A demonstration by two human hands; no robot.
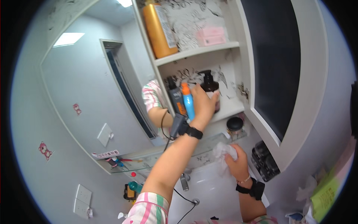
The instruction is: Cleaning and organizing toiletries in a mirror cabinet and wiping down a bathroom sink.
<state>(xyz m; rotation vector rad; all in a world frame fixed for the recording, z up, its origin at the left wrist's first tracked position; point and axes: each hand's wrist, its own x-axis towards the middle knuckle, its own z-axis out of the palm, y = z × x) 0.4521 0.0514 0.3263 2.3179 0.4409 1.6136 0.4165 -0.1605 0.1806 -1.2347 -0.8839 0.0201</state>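
Observation:
My left hand (203, 103) reaches into the lower shelf of a mirror cabinet, its fingers around or against a dark pump bottle (208, 84); the grip is partly hidden. Just left of that hand stand a blue bottle with an orange cap (188, 102) and a grey spray bottle (176, 98). Lower down, above the washbasin (207, 184), my right hand (237, 162) holds a crumpled white tissue or thin cloth (223, 154).
An orange-gold bottle (159, 30) and a pink box (211, 36) occupy the upper shelf. The cabinet door (275, 56) hangs open at right. Below run a glass shelf (207, 142) with a black-lidded jar (235, 123) and a faucet (184, 182). A cable crosses the basin.

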